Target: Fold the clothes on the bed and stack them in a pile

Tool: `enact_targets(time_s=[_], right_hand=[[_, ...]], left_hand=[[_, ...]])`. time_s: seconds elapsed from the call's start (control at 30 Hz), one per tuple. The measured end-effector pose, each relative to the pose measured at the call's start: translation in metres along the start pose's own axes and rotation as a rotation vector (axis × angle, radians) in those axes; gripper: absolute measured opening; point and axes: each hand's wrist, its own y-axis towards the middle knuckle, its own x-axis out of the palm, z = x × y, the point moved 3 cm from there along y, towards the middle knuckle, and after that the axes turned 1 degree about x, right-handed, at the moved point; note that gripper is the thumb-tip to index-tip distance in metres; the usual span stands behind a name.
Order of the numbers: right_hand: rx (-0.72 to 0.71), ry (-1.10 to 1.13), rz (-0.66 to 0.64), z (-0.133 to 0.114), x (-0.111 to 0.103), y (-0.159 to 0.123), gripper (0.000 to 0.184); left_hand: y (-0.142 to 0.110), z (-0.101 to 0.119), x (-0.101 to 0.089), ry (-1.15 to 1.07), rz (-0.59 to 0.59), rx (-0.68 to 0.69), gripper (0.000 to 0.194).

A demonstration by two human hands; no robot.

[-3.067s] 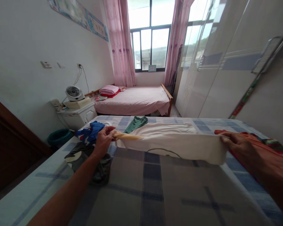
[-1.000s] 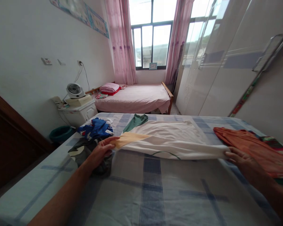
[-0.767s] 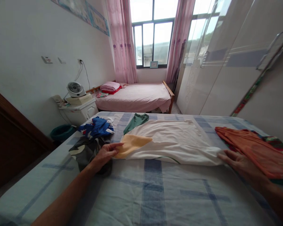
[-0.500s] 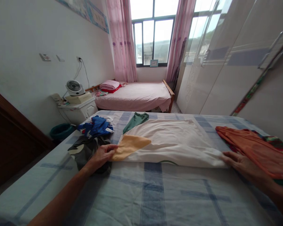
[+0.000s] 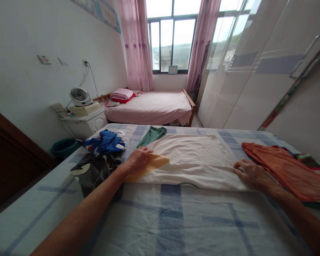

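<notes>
Both your hands have shifted since half a second ago: your left hand (image 5: 137,160) has slid up from the outer end of the yellow sleeve (image 5: 157,161) towards the shoulder, and your right hand (image 5: 252,173) has moved off the near bottom corner, further in along the hem. The white shirt (image 5: 192,149) has barely moved; it lies spread across the middle of the bed (image 5: 173,227), its green sleeve (image 5: 155,134) reaching towards the far edge and its near side folded over.

Your left hand lies palm down on the yellow sleeve, fingers loosely together and not clenched. Your right fingertips touch the hem, slightly curled; you can't tell whether they pinch the cloth.

Expect the shirt to be light, limp and soft, quick to wrinkle but hardly fragile. It should handle best by the shoulder and hem, with the layers pinched together so that the fold doesn't slip.

Towards the left edge, the camouflage garment (image 5: 92,170) sits bunched under your forearm, close to the yellow sleeve, so it could catch. The blue garment (image 5: 106,142) is heaped just beyond it. Near the right edge, the orange garment (image 5: 285,167) lies close beside your right hand, limiting room there.
</notes>
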Motion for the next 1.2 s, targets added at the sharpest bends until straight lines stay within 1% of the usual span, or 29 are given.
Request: enact_targets(time_s=[0.07,0.1,0.2,0.27,0.33,0.4,0.53,0.6,0.67,0.73,0.8,0.83,0.87,0.9,0.93,0.97,1.0,1.03,1.1,1.17,1.2], right_hand=[[0.011,0.043,0.014,0.001,-0.005,0.001,0.026],[0.027,0.079,0.022,0.003,-0.008,0.003,0.026],[0.078,0.205,0.059,0.004,-0.014,0.012,0.028],[0.096,0.257,0.106,0.003,-0.014,0.019,0.028],[0.118,0.265,0.142,0.0,-0.011,0.026,0.027],[0.141,0.243,0.148,-0.003,-0.006,0.03,0.026],[0.168,0.197,0.15,0.0,0.0,0.031,0.028],[0.174,0.181,0.16,0.003,-0.002,0.032,0.03],[0.159,0.127,0.194,0.002,-0.008,0.032,0.033],[0.104,0.022,0.278,-0.01,-0.013,0.03,0.041],[-0.035,-0.057,0.351,-0.031,-0.013,0.024,0.048],[-0.129,-0.071,0.347,-0.044,-0.009,0.019,0.05],[-0.229,-0.069,0.305,-0.054,-0.002,0.014,0.051],[-0.318,-0.059,0.235,-0.062,0.007,0.008,0.05],[-0.374,-0.053,0.156,-0.064,0.017,0.003,0.05],[-0.382,-0.055,0.088,-0.06,0.027,-0.001,0.049],[-0.353,-0.063,0.043,-0.051,0.035,-0.004,0.05],[-0.286,-0.074,0.031,-0.036,0.04,-0.006,0.05],[-0.11,-0.084,0.08,0.0,0.042,-0.01,0.051],[0.055,-0.016,0.12,0.034,0.036,-0.014,0.051],[0.118,0.041,0.132,0.046,0.032,-0.017,0.051]], left_hand=[[-0.002,0.001,-0.004,0.054,0.003,-0.036,0.024],[-0.004,0.001,-0.007,0.077,0.024,-0.064,0.021],[-0.014,-0.001,-0.02,0.079,0.131,-0.188,0.019],[-0.02,-0.003,-0.023,0.063,0.178,-0.271,0.019],[-0.025,-0.005,-0.02,0.062,0.193,-0.325,0.019],[-0.027,-0.006,-0.013,0.055,0.197,-0.354,0.019],[-0.026,-0.007,-0.005,0.039,0.228,-0.353,0.02],[-0.024,-0.006,-0.006,0.067,0.254,-0.339,0.021],[-0.022,-0.002,-0.011,0.123,0.299,-0.318,0.023],[-0.02,0.008,-0.014,0.174,0.345,-0.275,0.028],[-0.019,0.022,-0.013,0.176,0.351,-0.175,0.036],[-0.02,0.03,-0.01,0.155,0.321,-0.097,0.038],[-0.021,0.037,-0.005,0.128,0.268,-0.008,0.039],[-0.023,0.043,0.002,0.098,0.204,0.072,0.04],[-0.026,0.046,0.009,0.069,0.134,0.135,0.041],[-0.03,0.047,0.016,0.041,0.067,0.172,0.043],[-0.033,0.045,0.022,0.015,0.013,0.183,0.046],[-0.036,0.042,0.027,-0.009,-0.025,0.176,0.047],[-0.04,0.036,0.032,-0.042,-0.056,0.144,0.049],[-0.041,0.032,0.032,-0.049,-0.04,0.11,0.048],[-0.041,0.032,0.03,-0.047,-0.021,0.092,0.047]])
